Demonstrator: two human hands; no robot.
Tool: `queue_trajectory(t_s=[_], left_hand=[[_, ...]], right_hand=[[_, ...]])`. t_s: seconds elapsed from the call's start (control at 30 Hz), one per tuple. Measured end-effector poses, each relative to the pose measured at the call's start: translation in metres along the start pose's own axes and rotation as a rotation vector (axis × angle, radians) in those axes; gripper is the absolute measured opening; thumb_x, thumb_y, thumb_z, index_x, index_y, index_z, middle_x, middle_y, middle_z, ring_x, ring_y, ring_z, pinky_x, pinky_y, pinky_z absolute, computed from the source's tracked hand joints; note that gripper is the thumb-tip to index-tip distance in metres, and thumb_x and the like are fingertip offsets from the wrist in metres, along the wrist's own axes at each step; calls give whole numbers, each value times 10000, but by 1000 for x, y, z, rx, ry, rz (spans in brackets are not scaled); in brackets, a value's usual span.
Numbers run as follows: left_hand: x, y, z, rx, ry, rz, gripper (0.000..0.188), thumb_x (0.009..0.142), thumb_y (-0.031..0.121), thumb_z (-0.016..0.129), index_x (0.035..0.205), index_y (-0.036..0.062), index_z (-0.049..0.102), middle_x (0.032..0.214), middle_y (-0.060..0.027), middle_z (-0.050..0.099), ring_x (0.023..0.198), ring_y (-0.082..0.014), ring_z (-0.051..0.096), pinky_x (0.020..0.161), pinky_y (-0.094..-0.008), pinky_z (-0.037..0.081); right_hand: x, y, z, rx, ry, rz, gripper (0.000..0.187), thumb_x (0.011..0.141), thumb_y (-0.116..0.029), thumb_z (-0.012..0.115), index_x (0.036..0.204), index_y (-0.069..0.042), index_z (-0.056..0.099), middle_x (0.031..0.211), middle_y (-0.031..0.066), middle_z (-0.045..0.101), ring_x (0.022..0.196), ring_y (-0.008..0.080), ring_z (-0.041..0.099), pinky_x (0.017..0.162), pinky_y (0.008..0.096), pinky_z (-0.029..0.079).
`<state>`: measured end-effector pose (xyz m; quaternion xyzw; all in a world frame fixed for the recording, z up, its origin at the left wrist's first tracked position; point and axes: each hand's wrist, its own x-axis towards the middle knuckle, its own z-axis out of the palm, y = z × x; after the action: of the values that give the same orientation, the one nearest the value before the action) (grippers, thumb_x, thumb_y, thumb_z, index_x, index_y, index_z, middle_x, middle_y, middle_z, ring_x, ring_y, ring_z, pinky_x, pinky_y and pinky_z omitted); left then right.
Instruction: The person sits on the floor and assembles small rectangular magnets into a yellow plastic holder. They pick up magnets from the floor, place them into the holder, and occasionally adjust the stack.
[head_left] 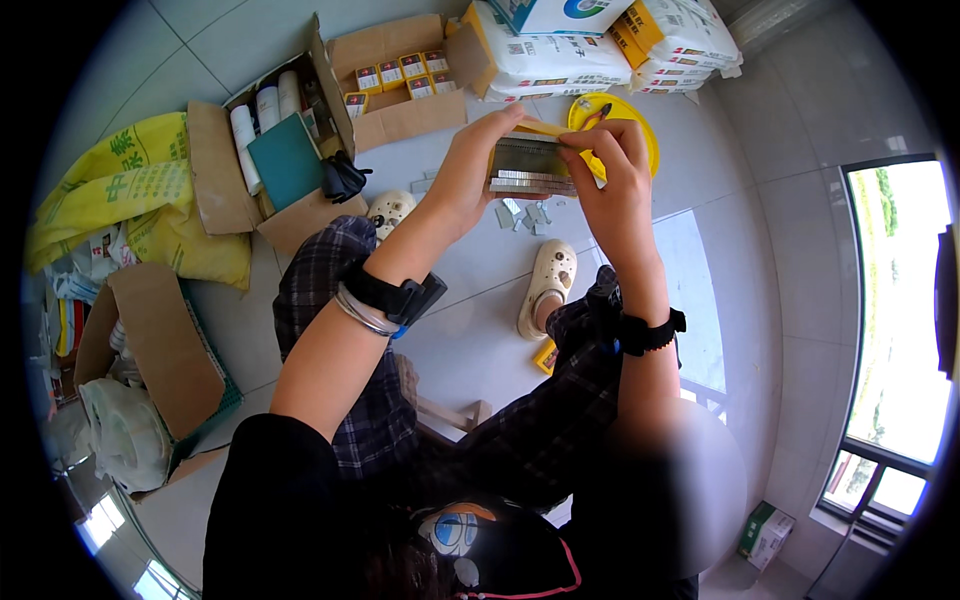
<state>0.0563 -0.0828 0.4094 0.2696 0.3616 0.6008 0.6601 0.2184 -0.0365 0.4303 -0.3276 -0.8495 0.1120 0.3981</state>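
A small open box [530, 152] is held up in front of me, over the floor between my feet. Rows of thin silvery metal strips [535, 182], like strips of staples, stand along its near side. My left hand [478, 165] is closed round the box's left side, thumb at the top. With bent fingers, my right hand [612, 175] grips its right edge; whether the fingertips also hold a strip is hidden. Below the box, several small grey flat pieces [525, 217] lie scattered on the tiles. Behind my right hand sits a yellow round tray [648, 135] with an orange-and-black handled tool [597, 116].
Beyond my hands, a carton [400, 128] holds several small yellow-and-white boxes [412, 66]. White sacks [560, 65] are stacked at the back. Left stand a carton with rolls [215, 165], yellow sacks [150, 190] and another carton [165, 350]. A window [895, 300] is at right.
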Motion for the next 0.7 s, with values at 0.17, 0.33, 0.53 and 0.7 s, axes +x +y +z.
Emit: queue_trajectory(t_s=[0.17, 0.33, 0.53, 0.7], left_hand=[[-1, -1, -1, -4, -20, 44, 532, 941, 514, 472, 1207, 60, 554, 1090, -125, 650, 973, -227, 678, 776, -416, 602], [0, -3, 0, 10, 10, 42, 573, 948, 555, 410, 1220, 69, 544, 1092, -127, 652, 975, -218, 680, 768, -405, 606], [0, -3, 0, 23, 12, 41, 566, 958, 552, 377, 1211, 77, 555, 1097, -116, 653, 980, -216, 680, 763, -390, 607], [-1, -2, 1, 28, -17, 59, 551, 958, 539, 401, 1214, 76, 553, 1096, -107, 652, 981, -205, 677, 765, -391, 603]], right_hand=[[0, -3, -2, -6, 16, -39, 191, 774, -38, 713, 952, -79, 657, 955, 70, 550, 894, 254, 530, 829, 374, 404], [-2, -6, -6, -103, -91, -37, 197, 786, -36, 720, 975, -56, 665, 993, 101, 558, 879, 258, 569, 855, 353, 432], [-3, -6, -1, -113, 17, -83, 156, 799, -82, 709, 951, -108, 683, 998, 48, 548, 936, 251, 516, 845, 385, 370], [-5, -8, 0, -140, -6, -81, 155, 808, -110, 706, 962, -105, 689, 1143, 81, 537, 1040, 269, 491, 897, 411, 349]])
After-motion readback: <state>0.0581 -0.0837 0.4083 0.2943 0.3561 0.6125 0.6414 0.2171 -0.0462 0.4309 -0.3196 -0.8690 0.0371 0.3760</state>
